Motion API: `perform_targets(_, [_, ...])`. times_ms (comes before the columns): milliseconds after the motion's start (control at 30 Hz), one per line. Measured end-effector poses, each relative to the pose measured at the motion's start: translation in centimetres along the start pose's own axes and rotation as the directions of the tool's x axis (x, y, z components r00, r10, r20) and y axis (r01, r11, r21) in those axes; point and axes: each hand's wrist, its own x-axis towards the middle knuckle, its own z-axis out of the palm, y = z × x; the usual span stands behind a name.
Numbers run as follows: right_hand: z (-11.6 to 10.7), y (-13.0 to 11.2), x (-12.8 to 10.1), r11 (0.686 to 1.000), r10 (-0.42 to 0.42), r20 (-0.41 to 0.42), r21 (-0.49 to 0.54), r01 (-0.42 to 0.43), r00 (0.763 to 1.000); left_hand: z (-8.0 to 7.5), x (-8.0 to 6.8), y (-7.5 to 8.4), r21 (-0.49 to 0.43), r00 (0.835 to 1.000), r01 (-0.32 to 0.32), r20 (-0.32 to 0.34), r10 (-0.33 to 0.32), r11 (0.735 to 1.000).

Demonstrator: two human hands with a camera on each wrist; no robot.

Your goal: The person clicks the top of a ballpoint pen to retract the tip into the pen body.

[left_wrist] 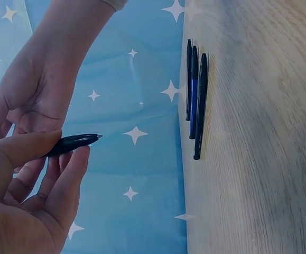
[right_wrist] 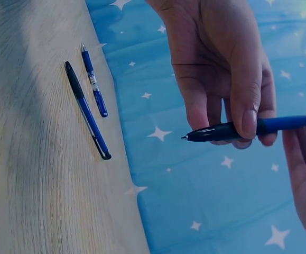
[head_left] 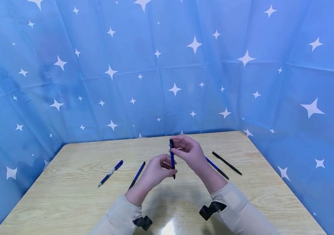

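A blue ballpoint pen (head_left: 172, 158) with a black grip stands nearly upright above the table, tip downward. My left hand (head_left: 158, 167) pinches its black lower part between thumb and fingers. Higher up, my right hand (head_left: 189, 150) holds the pen's top end with thumb and fingertips. In the right wrist view, the metal point sticks out of the black grip (right_wrist: 213, 132), and the left thumb presses on the barrel. The left wrist view shows the black tip end (left_wrist: 79, 142) jutting past the left thumb, while the fingers hide the rest.
On the table (head_left: 75, 195), a blue pen with a clear middle (head_left: 110, 173) and a blue-and-black pen (head_left: 137, 175) lie to the left. Right of the right forearm lie another blue-and-black pen (head_left: 217, 168) and a black pen (head_left: 227, 163). A starry blue curtain (head_left: 155, 81) hangs behind.
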Motion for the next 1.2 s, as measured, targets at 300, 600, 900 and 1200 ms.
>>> perform_targets(300, [-0.2, 0.2, 0.1, 0.999, -0.041, -0.022, 0.031, 0.042, 0.999, 0.2, 0.1, 0.3, -0.021, 1.0, -0.004, -0.022, 0.003, 1.0])
perform_targets(600, [-0.3, 0.5, 0.0, 0.995, -0.064, -0.036, 0.078, 0.067, 0.997, 0.2, 0.1, 0.5, 0.009, 0.997, -0.039, -0.068, 0.04, 0.999])
perform_targets(900, [-0.3, 0.9, -0.2, 0.981, -0.126, -0.092, 0.139, 0.138, 0.988, 0.1, 0.2, 0.9, 0.03, 0.992, -0.071, -0.1, 0.074, 0.997])
perform_targets(1200, [-0.3, 1.2, -0.5, 0.972, -0.101, -0.094, 0.201, 0.118, 0.99, -1.1, -0.2, 1.0, 0.145, 0.988, -0.088, -0.11, 0.105, 0.986])
